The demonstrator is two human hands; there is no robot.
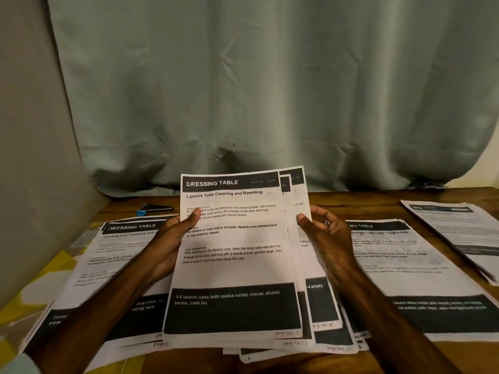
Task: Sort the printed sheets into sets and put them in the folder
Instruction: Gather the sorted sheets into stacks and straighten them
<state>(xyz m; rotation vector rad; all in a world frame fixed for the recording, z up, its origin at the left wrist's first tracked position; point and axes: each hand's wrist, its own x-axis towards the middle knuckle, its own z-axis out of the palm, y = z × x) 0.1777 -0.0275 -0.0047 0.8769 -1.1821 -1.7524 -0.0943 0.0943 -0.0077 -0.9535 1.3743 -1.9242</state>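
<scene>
Printed sheets [232, 238] gripped by both hands above the surface

The printed sheets formed a fan of about three pages, raised at the centre of the view and tilted toward the camera. The front page carried the header "DRESSING TABLE" and the title "Lipstick Tube Cleaning and Resetting". Its lower edge overlapped further loose sheets [283, 346] lying flat at the near edge of the surface [351, 203].

The left hand [167, 238] grasped the left edge of the fan, thumb pressed on the printed face, its fingers hidden behind the paper. The right hand [324, 238] grasped the right edge in the same way, thumb on the front, fingers [322, 213] curled behind the rearmost page.

A left pile [121, 238] headed "DRESSING TABLE" lay flat to the left of the held fan, partly under the left forearm. A right pile [399, 255] lay flat to the right, beside the right wrist. A far pile [453, 225] lay beyond it, at the right margin.

A yellow-patterned item [40, 287] showed under the left pile; its identity could not be determined. A small black-and-blue tool [154, 209] lay behind the left pile. A grey-green curtain [270, 90] hung behind the surface.
</scene>
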